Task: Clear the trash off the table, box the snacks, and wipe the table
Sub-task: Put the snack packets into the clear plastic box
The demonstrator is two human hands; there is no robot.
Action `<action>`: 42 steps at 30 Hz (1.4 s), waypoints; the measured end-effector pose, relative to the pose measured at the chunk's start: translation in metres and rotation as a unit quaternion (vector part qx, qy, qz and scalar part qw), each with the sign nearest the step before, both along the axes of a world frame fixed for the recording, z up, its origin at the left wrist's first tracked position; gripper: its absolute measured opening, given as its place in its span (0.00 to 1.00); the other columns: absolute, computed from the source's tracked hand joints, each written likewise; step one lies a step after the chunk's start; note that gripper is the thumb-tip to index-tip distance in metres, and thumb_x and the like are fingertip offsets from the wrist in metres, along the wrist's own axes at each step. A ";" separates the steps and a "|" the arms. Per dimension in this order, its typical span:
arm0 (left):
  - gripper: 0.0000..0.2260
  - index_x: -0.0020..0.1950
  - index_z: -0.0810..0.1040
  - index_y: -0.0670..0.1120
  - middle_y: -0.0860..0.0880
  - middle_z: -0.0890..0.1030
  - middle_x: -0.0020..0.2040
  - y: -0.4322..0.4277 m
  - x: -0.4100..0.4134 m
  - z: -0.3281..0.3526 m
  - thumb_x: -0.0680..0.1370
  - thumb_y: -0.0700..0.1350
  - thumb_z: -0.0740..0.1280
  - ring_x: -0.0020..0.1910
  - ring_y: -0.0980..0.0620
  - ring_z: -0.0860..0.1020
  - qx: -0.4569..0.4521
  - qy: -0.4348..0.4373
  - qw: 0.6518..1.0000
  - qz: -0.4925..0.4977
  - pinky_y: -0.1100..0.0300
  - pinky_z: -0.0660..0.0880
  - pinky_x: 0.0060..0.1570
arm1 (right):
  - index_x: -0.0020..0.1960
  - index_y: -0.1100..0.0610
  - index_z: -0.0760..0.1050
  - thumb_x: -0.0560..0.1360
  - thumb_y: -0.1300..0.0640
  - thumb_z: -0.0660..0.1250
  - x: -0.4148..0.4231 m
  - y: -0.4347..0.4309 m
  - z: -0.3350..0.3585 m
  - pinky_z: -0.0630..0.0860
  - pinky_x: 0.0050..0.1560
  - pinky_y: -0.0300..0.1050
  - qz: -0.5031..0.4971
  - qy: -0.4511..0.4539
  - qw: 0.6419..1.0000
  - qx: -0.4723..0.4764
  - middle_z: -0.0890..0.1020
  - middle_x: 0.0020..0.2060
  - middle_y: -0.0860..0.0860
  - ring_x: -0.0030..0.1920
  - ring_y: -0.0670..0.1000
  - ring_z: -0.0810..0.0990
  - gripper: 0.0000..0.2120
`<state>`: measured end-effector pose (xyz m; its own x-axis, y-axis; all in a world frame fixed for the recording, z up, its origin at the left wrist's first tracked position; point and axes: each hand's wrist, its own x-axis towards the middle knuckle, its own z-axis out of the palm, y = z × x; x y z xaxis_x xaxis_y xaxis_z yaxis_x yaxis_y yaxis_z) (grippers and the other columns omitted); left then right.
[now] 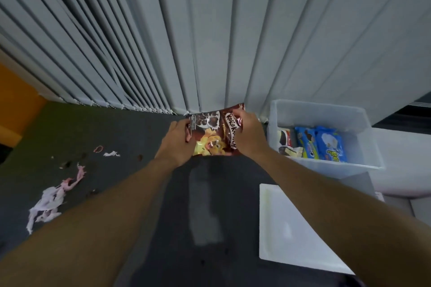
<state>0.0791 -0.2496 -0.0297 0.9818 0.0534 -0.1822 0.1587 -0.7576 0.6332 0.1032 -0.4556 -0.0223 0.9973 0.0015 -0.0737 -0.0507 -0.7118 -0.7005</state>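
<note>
Both hands hold a brown cereal snack bag (213,134) above the far edge of the dark table (130,137). My left hand (175,144) grips its left side and my right hand (248,137) pinches its upper right edge. To the right stands a clear plastic box (326,112) holding blue cookie packs (326,144) and a white and red pack (285,144). Torn white and pink wrapper scraps (50,200) lie on the table at the left, with smaller bits (106,151) and dark crumbs farther back.
A white lid (289,235) lies on the table at the near right. Grey vertical blinds (210,30) hang right behind the table. An orange surface (16,112) shows at the far left.
</note>
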 end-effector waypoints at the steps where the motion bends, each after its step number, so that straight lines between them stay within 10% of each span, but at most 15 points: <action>1: 0.21 0.72 0.70 0.48 0.46 0.71 0.59 -0.008 0.002 0.007 0.79 0.45 0.66 0.58 0.42 0.77 -0.005 -0.012 1.000 -0.003 0.47 0.73 0.65 | 0.72 0.57 0.69 0.78 0.68 0.61 0.000 -0.007 0.009 0.68 0.69 0.47 -0.006 -0.017 1.000 0.005 0.75 0.64 0.57 0.66 0.55 0.73 0.23; 22: 0.25 0.78 0.62 0.44 0.45 0.69 0.72 -0.224 0.040 0.017 0.81 0.46 0.62 0.70 0.46 0.68 0.007 -0.125 0.965 -0.231 0.48 0.68 0.71 | 0.64 0.58 0.75 0.77 0.69 0.59 -0.017 -0.228 0.031 0.78 0.53 0.46 -0.219 -0.015 0.975 0.038 0.81 0.51 0.52 0.50 0.50 0.78 0.18; 27: 0.30 0.82 0.47 0.44 0.46 0.45 0.83 -0.225 0.048 -0.010 0.85 0.51 0.54 0.82 0.45 0.45 0.148 -0.055 0.952 -0.261 0.46 0.49 0.79 | 0.69 0.53 0.69 0.74 0.60 0.64 -0.005 -0.237 -0.018 0.74 0.57 0.50 -0.119 0.166 0.969 -0.141 0.77 0.61 0.57 0.63 0.60 0.75 0.23; 31: 0.32 0.82 0.41 0.40 0.43 0.40 0.82 -0.225 0.048 -0.020 0.85 0.54 0.51 0.81 0.44 0.43 0.208 -0.077 0.937 -0.270 0.45 0.49 0.79 | 0.78 0.41 0.51 0.69 0.38 0.72 0.007 -0.231 -0.036 0.55 0.74 0.66 -0.025 0.263 0.937 -0.229 0.43 0.79 0.58 0.78 0.66 0.46 0.44; 42: 0.30 0.82 0.40 0.41 0.45 0.40 0.83 -0.222 0.056 -0.032 0.85 0.52 0.50 0.82 0.47 0.43 0.209 -0.073 0.937 -0.271 0.47 0.47 0.79 | 0.80 0.45 0.44 0.77 0.35 0.62 0.030 -0.207 -0.060 0.51 0.76 0.66 0.173 0.250 0.893 -0.333 0.51 0.80 0.54 0.78 0.63 0.53 0.40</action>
<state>0.1347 -0.4713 -0.0614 0.8985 -0.4229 -0.1177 -0.3855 -0.8885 0.2490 0.1335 -0.6626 -0.0825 0.7881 0.0927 -0.6085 0.0647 -0.9956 -0.0678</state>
